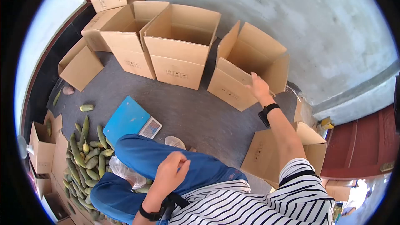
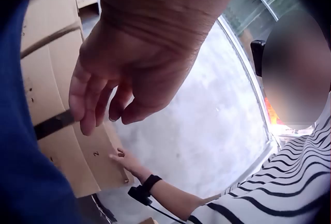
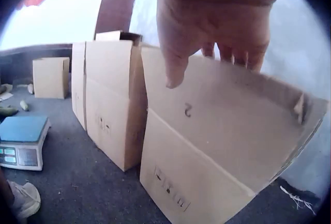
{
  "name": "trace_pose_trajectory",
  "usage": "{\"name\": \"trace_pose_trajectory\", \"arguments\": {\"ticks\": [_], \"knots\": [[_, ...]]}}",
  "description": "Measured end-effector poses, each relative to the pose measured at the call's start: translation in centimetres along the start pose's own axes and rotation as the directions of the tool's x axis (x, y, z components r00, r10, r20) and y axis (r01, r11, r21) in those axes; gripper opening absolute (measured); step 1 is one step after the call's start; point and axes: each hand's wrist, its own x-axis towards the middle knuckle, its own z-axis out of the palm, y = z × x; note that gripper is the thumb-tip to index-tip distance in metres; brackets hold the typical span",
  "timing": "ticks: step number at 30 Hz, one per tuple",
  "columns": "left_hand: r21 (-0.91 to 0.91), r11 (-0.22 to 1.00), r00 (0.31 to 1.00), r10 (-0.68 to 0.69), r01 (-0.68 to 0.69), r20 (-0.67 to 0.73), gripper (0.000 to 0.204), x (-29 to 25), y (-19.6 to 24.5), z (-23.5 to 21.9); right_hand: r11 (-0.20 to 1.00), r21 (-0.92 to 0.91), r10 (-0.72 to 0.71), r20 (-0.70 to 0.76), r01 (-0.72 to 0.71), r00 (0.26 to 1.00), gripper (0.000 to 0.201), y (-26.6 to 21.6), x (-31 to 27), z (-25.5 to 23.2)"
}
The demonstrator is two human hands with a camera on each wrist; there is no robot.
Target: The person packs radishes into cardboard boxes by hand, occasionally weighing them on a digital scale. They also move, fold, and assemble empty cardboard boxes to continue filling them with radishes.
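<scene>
My right hand (image 1: 260, 88) is at the near upper edge of the rightmost open cardboard box (image 1: 233, 84). In the right wrist view, the thumb of that hand (image 3: 212, 33) lies on the outer side of the box (image 3: 207, 115), and its fingers pass behind the top edge. My left hand (image 1: 170, 174) hovers over the blue trousers (image 1: 187, 158), holding nothing. Its fingers hang loosely curled in the left wrist view (image 2: 132, 66). The inside bottom of the gripped box is hidden.
More open boxes (image 1: 177, 60) stand in a row along the wall, left of the gripped one. A blue-topped scale (image 1: 129, 116) sits on the dark floor. Many green cucumber-like vegetables (image 1: 91, 162) lie at the left. Another box (image 1: 266, 152) stands at the right.
</scene>
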Motion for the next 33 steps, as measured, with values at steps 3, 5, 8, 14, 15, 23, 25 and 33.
{"name": "trace_pose_trajectory", "arguments": {"ticks": [3,5,8,14,15,23,25,33], "knots": [[0.002,0.994,0.994,-0.113,0.113,-0.001,0.013,-2.6,-2.8,-0.9,0.996,-0.056,0.08,0.259,-0.068,0.963,0.017,-0.4,-0.2,0.1],[-0.033,0.983,0.984,-0.179,0.179,-0.009,0.012,-3.1,-3.8,-1.5,0.97,0.046,-0.245,0.213,0.241,0.946,0.016,-0.2,-2.8,0.1],[-0.078,0.966,0.966,-0.251,0.246,-0.061,0.013,-1.8,-3.2,-2.9,0.88,0.295,-0.44,0.207,0.373,0.874,0.017,-2.9,-8.8,-4.5],[0.453,0.892,0.916,0.183,-0.002,-0.356,0.046,6.4,-2.1,-1.3,0.741,0.593,-0.564,0.294,0.315,0.772,0.015,-5.5,-15.3,-12.3],[0.426,0.9,0.963,0.03,0.091,-0.269,0.062,7.6,-2.4,-0.6,0.818,0.506,-0.418,0.2,0.272,0.886,0.02,-5.0,-14.9,-13.3],[0.242,0.942,0.969,-0.245,0.231,0.031,0.029,11.5,-5.5,4.4,0.563,0.214,0.526,0.652,-0.798,0.546,0.044,9.7,-14.5,-6.7],[0.222,0.96,0.984,-0.177,0.17,0.012,0.029,11.0,-6.3,4.4,0.578,0.372,0.392,0.654,-0.726,0.647,0.043,9.6,-15.4,-5.8],[0.33,0.943,0.985,0.094,-0.041,-0.146,0.029,8.3,3.7,-7.1,0.49,0.635,0.188,0.592,-0.597,0.784,0.039,3.4,-8.9,-14.8]]}}
